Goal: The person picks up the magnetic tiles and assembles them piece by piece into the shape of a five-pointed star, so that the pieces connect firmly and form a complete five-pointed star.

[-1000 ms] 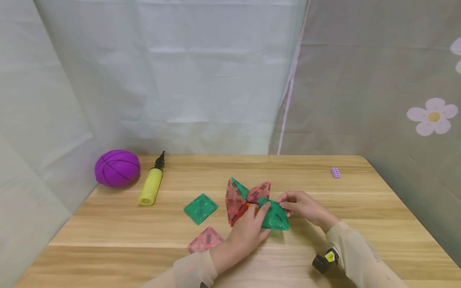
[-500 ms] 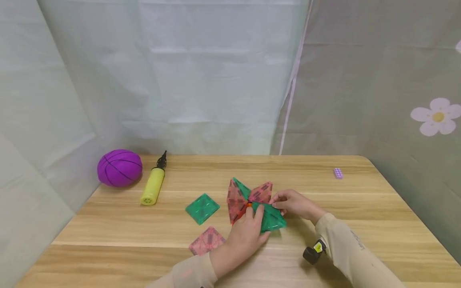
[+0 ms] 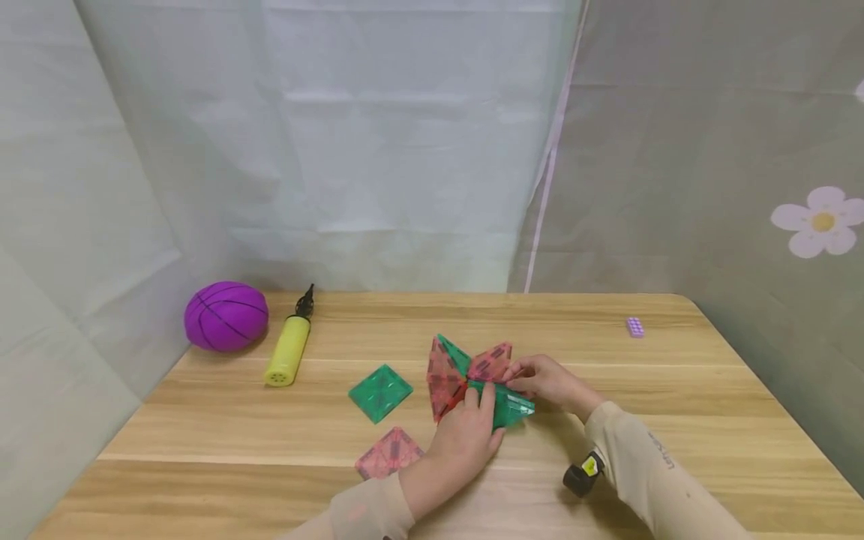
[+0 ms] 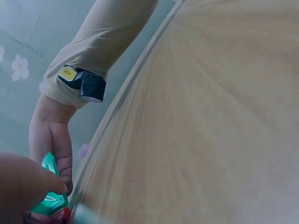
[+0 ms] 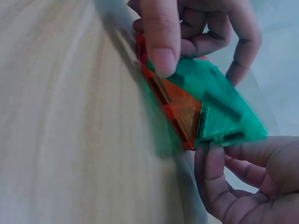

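Red and green see-through magnetic tiles stand joined in a flower-like cluster (image 3: 447, 379) at the middle of the table, with orange showing low inside. On its near right side, my left hand (image 3: 466, 435) holds a green magnetic tile (image 3: 511, 409) between thumb and fingers. My right hand (image 3: 550, 386) pinches at that tile's edge beside a red petal (image 3: 491, 361). In the right wrist view the left thumb lies over the green tile (image 5: 219, 107), next to an orange tile (image 5: 180, 105), and the right fingertips touch the lower edge. My left fingers partly cover the cluster's front.
Left of the cluster lie a loose green tile (image 3: 381, 393) and a pink-red tile (image 3: 388, 452), partly behind my left forearm. A purple ball (image 3: 226, 316) and a yellow hand pump (image 3: 289, 351) stand back left. A small purple block (image 3: 635, 327) lies back right.
The green tile has tilted and swung inward against the cluster, its outer corner moving left and up. My right hand has moved slightly left with it; my left hand stays nearly in place.
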Demonstrator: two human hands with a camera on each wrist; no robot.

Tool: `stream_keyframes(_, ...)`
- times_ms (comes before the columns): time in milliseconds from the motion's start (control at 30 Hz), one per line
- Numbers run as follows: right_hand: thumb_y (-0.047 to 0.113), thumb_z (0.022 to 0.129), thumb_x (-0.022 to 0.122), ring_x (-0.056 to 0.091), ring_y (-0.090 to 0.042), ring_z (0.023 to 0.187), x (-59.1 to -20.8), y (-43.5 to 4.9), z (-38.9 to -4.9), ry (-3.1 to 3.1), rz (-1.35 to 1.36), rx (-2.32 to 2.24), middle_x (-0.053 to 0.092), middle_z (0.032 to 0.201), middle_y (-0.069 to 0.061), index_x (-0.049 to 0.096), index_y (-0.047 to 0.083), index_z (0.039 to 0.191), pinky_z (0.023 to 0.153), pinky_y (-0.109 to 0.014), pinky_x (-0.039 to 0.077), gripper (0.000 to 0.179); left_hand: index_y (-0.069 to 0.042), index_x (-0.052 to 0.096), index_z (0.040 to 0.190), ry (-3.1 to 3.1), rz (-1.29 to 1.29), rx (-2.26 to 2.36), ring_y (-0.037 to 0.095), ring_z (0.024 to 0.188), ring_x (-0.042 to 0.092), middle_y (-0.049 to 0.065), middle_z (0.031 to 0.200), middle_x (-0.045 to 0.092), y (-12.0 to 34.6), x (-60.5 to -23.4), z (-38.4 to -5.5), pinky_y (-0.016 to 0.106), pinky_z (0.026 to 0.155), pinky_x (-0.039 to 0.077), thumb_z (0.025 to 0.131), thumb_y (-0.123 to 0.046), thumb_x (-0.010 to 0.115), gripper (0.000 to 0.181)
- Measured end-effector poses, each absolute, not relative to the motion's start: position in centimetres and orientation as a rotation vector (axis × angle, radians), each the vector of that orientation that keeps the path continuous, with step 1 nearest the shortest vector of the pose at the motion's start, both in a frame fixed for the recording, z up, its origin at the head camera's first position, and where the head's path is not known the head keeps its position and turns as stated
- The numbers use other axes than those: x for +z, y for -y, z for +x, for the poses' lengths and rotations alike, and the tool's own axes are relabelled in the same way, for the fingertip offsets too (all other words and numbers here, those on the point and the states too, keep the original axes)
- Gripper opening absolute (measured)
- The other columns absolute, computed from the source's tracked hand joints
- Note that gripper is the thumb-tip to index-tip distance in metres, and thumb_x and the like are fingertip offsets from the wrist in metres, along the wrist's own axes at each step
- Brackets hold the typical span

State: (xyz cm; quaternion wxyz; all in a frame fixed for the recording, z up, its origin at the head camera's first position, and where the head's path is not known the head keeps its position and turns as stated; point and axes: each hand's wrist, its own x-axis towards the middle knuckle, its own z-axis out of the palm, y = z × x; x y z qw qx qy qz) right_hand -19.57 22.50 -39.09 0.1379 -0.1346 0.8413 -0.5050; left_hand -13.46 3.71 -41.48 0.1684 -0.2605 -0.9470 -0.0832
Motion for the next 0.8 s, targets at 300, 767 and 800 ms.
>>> stream_keyframes(300, 0.012, 0.091, 0.063, 0.053, -0.013, 0.075, -38.8, -22.5, -18.8, -2.557, -0.266, -1.443, 0.064, 0.086, -0.006, 0.066, -0.004, 0.100, 0.064, -0.023, 0.047, 0.018, -0.006, 0.047, 0.131, 2.710, -0.747, -0.249, 0.016, 0.069, 0.062, 0.010, 0.098, 0.059, -3.6, -41.1, -13.5, 0.022, 0.050, 0.050, 0.083, -0.040, 0.073, 0.064)
stream_keyframes(767, 0.017, 0.095, 0.059, 0.060, -0.021, 0.076, -35.8, -22.5, -16.0, -2.722, -0.371, -1.474, 0.065, 0.092, -0.022, 0.061, -0.006, 0.111, 0.061, -0.031, 0.055, 0.028, -0.012, 0.048, 0.133, 2.663, -0.901, -0.259, 0.014, 0.078, 0.063, 0.004, 0.098, 0.059, -1.5, -38.6, -13.4, 0.019, 0.056, 0.051, 0.081, -0.045, 0.073, 0.066)
stream_keyframes(800, 0.017, 0.095, 0.059, 0.061, -0.022, 0.077, -35.7, -22.4, -15.8, -2.727, -0.369, -1.488, 0.065, 0.093, -0.022, 0.061, -0.005, 0.111, 0.061, -0.032, 0.055, 0.027, -0.012, 0.048, 0.133, 2.660, -0.920, -0.265, 0.013, 0.078, 0.062, 0.003, 0.098, 0.058, -1.4, -38.3, -13.4, 0.019, 0.056, 0.051, 0.081, -0.045, 0.073, 0.066)
